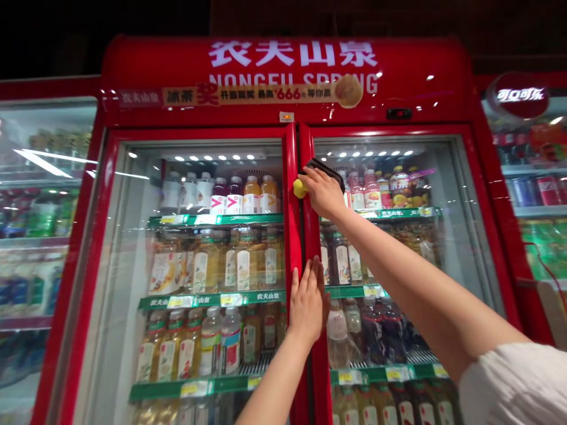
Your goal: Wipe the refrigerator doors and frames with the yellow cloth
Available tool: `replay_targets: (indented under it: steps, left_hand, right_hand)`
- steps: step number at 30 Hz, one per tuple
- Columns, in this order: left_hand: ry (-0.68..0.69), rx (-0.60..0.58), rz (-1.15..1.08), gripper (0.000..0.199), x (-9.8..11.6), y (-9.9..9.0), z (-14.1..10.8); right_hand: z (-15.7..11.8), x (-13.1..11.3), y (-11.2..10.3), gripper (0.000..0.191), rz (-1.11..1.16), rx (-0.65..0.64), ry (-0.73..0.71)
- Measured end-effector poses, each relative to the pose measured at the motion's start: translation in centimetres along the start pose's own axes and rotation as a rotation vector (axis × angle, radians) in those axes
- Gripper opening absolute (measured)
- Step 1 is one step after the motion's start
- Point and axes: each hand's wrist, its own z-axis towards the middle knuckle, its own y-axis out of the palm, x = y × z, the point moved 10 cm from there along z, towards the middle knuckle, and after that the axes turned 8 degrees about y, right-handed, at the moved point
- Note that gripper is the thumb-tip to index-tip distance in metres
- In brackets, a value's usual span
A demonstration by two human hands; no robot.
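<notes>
My right hand (323,190) is raised to the upper left corner of the fridge's right glass door (381,277). It is wrapped over a glass wiper with a black head (325,167) and a yellow-green knob (300,189), which sits against the glass and frame; part of it is hidden under my fingers. Lower down, my left hand (306,304) lies with fingers stretched upward on the red door frames (290,236), where the two doors meet. Behind the glass, bottled drinks (248,260) stand in rows on green-edged shelves (212,300).
A red header (292,59) with white lettering and a promotional strip (248,94) runs above both doors. Further drink fridges flank this one, with green bottles (53,215) at left and a round sign (517,94) at right. Lights reflect in the glass.
</notes>
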Motion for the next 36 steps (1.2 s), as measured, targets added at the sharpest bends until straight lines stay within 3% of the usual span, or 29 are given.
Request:
replay_targets:
  steps: [7,10,12,16,22,27,31,36]
  left_hand:
    - [0.023,0.066,-0.017,0.080,-0.7,-0.8,1.3]
    - [0.023,0.057,-0.020,0.078,-0.6,-0.7,1.0]
    - [0.002,0.032,-0.021,0.074,-0.5,-0.3,0.5]
    - [-0.002,-0.037,-0.019,0.070,0.4,0.5,-1.0]
    - [-0.041,-0.116,-0.070,0.078,2.0,1.0,-3.8]
    - [-0.043,-0.202,-0.087,0.063,3.8,1.3,-6.9]
    - [-0.067,-0.257,-0.104,0.063,4.9,1.3,-9.7]
    - [-0.105,-0.271,-0.116,0.073,5.6,0.5,-12.7]
  right_hand:
    - [7.2,1.5,0.0,0.051,0.026,0.030,0.016]
    - [8.0,1.8,0.5,0.054,0.055,0.006,0.010]
    - [7.0,1.7,0.8,0.055,0.074,-0.009,-0.010]
    - [1.8,0.6,1.0,0.054,0.104,-0.041,-0.086]
    - [-9.8,-1.4,1.6,0.056,0.133,-0.137,-0.189]
    - [-18.8,-2.6,2.4,0.057,0.109,-0.254,-0.189]
    - [-23.6,-3.4,2.7,0.053,0.122,-0.304,-0.180]
    - [-27.4,-3.8,3.3,0.050,0.130,-0.348,-0.130]
